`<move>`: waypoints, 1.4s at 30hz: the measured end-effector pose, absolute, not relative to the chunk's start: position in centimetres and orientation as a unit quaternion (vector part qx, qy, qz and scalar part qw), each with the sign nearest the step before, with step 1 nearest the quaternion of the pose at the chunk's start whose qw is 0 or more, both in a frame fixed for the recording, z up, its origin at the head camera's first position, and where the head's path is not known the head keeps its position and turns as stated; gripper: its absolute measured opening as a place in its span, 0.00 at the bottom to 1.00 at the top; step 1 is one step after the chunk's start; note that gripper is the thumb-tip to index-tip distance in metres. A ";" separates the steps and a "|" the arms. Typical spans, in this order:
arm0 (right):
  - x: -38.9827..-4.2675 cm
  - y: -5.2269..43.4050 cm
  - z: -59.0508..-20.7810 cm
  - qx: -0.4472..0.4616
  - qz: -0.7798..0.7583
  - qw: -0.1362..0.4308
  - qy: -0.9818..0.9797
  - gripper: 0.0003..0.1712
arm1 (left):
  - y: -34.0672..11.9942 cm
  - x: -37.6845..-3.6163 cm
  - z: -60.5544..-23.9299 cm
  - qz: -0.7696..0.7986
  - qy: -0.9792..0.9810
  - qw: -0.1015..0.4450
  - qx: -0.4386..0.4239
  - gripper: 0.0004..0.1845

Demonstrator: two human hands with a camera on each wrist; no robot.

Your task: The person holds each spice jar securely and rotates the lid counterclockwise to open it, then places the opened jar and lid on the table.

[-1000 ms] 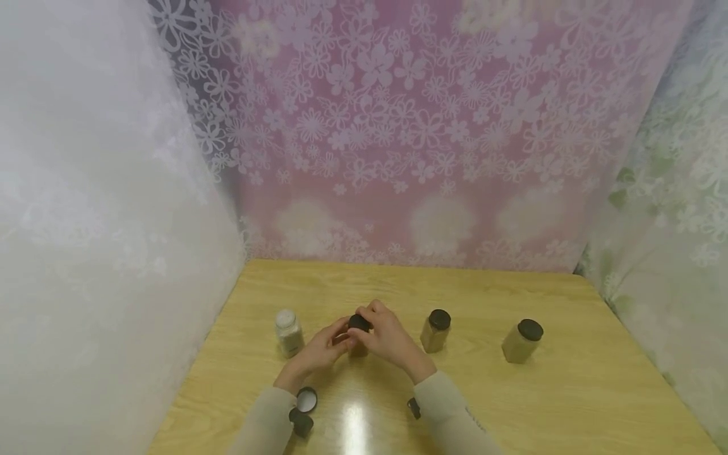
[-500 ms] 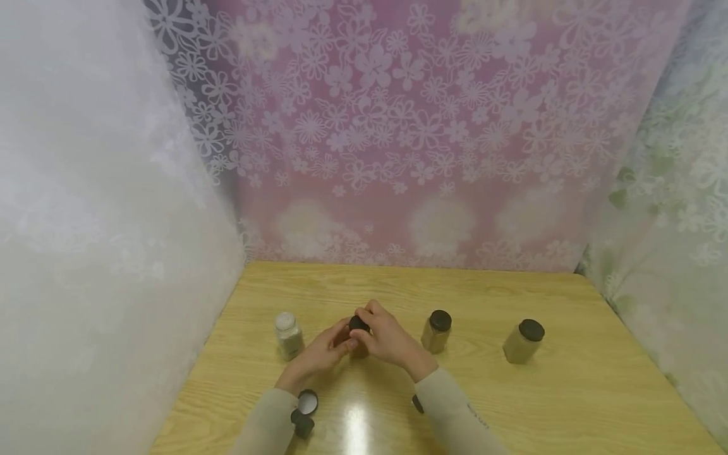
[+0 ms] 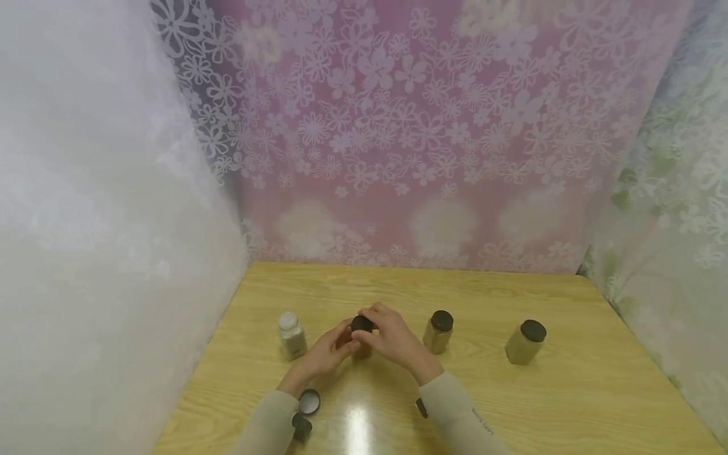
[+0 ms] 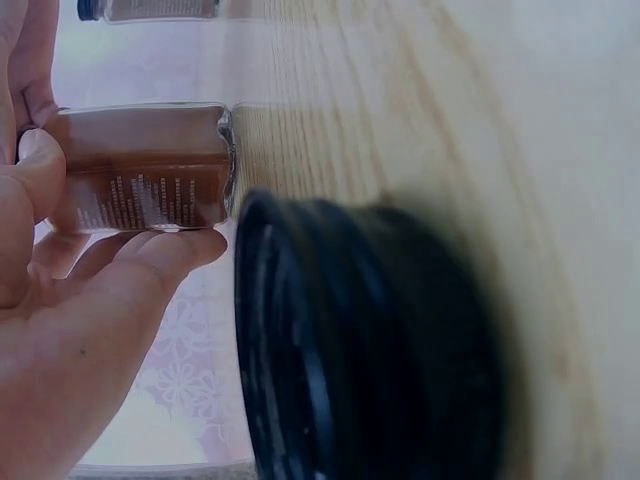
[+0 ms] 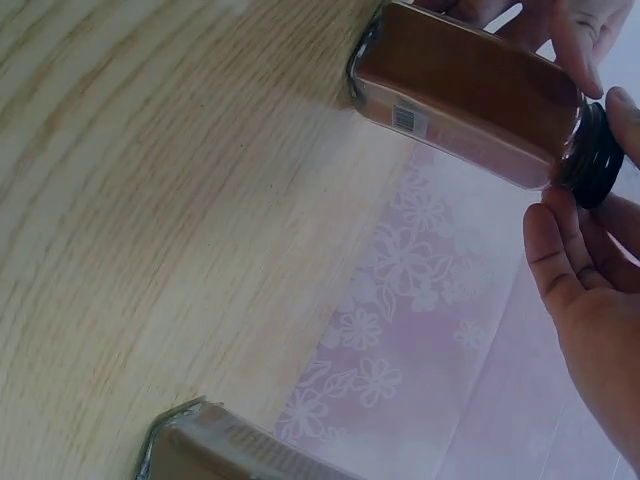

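Note:
A glass jar of reddish-brown powder (image 4: 140, 165) stands upright between my hands, a black lid (image 5: 597, 160) on its neck. My left hand (image 3: 324, 355) holds the jar's body, thumb on one side and fingers on the other. My right hand (image 3: 396, 339) pinches the lid's rim between thumb and fingers. In the head view the hands hide most of the jar, leaving the lid's dark top in sight. Left of them stands a jar of pale contents (image 3: 292, 340) with a whitish top. By the left sleeve a loose black lid (image 3: 309, 402) lies with its pale inside up.
To the right stand two black-lidded jars, a nearer tan-brown jar (image 3: 436, 338) and a farther olive-tan jar (image 3: 523, 346). Small dark objects show beside both sleeves, partly covered. Flowered cloth (image 3: 398, 158) rises behind the wooden table (image 3: 569, 404), with pale walls on both sides.
Both hands stay on the same jar and lid, with only slight finger shifts. The head view drifts a little; the other jars stay put.

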State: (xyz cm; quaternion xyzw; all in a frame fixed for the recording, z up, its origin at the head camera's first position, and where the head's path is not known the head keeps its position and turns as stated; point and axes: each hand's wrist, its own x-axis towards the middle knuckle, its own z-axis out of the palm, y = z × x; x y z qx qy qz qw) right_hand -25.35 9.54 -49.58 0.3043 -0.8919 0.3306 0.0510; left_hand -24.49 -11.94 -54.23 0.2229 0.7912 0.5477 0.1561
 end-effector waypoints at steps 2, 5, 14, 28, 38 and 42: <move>-25.3 9.5 -49.6 0.297 0.330 0.065 -0.893 0.30 | -11.9 -24.5 -54.3 0.548 0.793 0.152 0.217 0.32; -25.2 9.4 -49.6 0.286 0.327 0.090 -0.896 0.29 | -11.9 -24.5 -54.4 0.545 0.798 0.142 0.216 0.32; -24.8 8.6 -50.0 0.248 0.359 0.091 -0.895 0.24 | -11.8 -24.6 -54.4 0.512 0.813 0.141 0.239 0.31; -24.9 9.2 -49.6 0.325 0.345 0.044 -0.879 0.29 | -12.3 -24.7 -54.3 0.503 0.812 0.171 0.242 0.30; -25.4 9.9 -48.2 0.289 0.311 -0.001 -0.906 0.34 | -12.0 -25.0 -54.4 0.525 0.803 0.173 0.221 0.30; -25.5 9.9 -48.5 0.246 0.321 0.047 -0.913 0.33 | -11.9 -25.3 -54.4 0.541 0.795 0.159 0.225 0.30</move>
